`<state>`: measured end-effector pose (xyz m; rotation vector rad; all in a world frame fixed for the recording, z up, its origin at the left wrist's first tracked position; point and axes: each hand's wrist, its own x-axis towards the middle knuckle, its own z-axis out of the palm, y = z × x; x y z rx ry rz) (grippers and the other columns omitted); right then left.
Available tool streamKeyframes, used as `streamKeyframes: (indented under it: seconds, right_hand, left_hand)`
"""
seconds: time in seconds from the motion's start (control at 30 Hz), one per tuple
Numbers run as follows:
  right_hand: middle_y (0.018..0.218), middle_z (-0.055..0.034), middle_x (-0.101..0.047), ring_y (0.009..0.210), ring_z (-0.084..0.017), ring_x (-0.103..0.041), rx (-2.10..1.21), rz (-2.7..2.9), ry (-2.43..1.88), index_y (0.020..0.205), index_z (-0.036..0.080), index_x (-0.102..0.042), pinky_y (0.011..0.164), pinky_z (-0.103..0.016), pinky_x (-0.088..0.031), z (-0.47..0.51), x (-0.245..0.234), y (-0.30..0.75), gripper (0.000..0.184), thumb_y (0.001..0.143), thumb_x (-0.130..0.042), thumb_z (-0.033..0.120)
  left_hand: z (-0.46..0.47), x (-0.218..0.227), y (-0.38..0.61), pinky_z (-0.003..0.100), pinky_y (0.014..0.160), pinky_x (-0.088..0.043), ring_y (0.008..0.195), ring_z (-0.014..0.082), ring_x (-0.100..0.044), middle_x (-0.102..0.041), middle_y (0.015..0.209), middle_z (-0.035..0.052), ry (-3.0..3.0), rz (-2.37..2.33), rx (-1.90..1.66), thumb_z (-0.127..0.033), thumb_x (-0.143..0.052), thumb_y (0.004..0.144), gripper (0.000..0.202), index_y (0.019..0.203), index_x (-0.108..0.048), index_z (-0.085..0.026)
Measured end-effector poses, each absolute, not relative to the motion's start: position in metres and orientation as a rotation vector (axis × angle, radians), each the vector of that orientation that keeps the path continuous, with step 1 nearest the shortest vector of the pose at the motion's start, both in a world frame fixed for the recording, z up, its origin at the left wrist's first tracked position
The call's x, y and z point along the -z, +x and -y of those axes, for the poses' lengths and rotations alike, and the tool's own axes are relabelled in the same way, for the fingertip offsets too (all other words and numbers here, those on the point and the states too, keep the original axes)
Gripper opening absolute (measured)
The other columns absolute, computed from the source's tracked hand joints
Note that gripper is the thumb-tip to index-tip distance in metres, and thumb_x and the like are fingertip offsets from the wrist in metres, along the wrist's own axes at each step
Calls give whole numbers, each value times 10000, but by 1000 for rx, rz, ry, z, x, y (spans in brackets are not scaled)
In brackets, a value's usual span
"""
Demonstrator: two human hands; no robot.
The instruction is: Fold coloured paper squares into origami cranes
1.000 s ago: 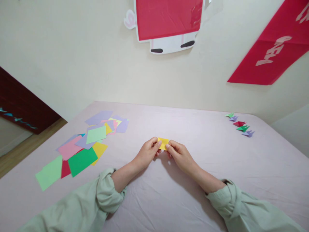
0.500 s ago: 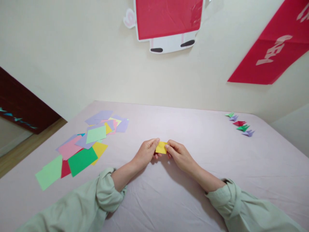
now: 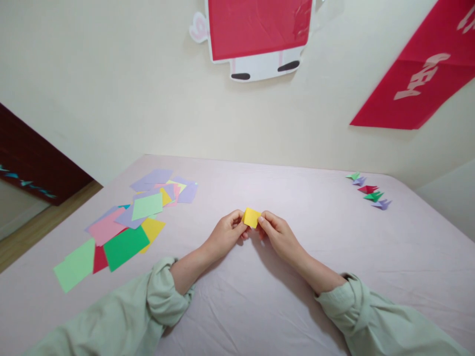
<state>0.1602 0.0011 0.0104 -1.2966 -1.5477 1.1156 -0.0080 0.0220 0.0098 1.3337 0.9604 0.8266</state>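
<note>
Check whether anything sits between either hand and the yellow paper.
Nothing visible. The left hand and right hand both pinch the yellow paper directly, one on each side. The loose coloured sheets lie to the left, the folded pieces far right.

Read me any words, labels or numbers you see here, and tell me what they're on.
Red banner: white lettering, tilted and cut off by the picture edge; not readable.
Red wall cutout: no text showing.
Yellow paper, coloured sheets: no print.
</note>
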Motion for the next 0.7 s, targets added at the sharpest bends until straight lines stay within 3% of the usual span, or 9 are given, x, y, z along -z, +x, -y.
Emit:
streamKeyframes:
  seconds: [0.1, 0.17, 0.37, 0.57, 0.7]
  right_hand:
    - [762, 26, -568, 588, -121, -538, -1077, 1547, -1270, 890, 206, -526, 571, -258, -406, 1, -8, 158, 125, 912, -488, 324]
    - [860, 16, -577, 606, -114, -560, -1048, 1535, -1260, 953, 210, -509, 565, -254, -422, 1, -7, 158, 112, 884, -525, 297]
    - [835, 11, -585, 625, -119, -553, -1011, 1549, -1255, 963, 205, -528, 583, -260, -434, 1, -2, 160, 107, 869, -537, 258]
    - [933, -9, -566, 676, -124, -592, -1101, 1434, -1210, 1059, 206, -509, 628, -284, -487, -2, 4, 160, 223, 861, -559, 296]
    - [900, -8, -564, 661, -123, -582, -1126, 1395, -1200, 979, 199, -520, 606, -275, -488, -2, 2, 159, 189, 848, -574, 325]
  left_hand:
    - [-22, -5, -8, 209, 526, -387, 574, 97, -496, -528, 671, -42, 1369, -996, -841, -298, -563, 799, 131, 820, -527, -174]
    - [-21, -4, -8, 210, 535, -360, 577, 95, -453, -480, 642, -56, 1444, -1040, -866, -277, -563, 790, 116, 768, -503, -179]
    - [-19, -6, -10, 220, 571, -283, 615, 92, -368, -382, 643, -69, 1696, -1174, -921, -262, -577, 792, 195, 687, -433, -183]
    - [-19, -4, -10, 222, 578, -286, 611, 92, -368, -382, 647, -71, 1768, -1176, -912, -238, -562, 809, 195, 689, -416, -188]
    - [-19, -3, -11, 226, 581, -286, 613, 94, -368, -386, 650, -71, 1809, -1182, -918, -228, -556, 820, 193, 689, -419, -189]
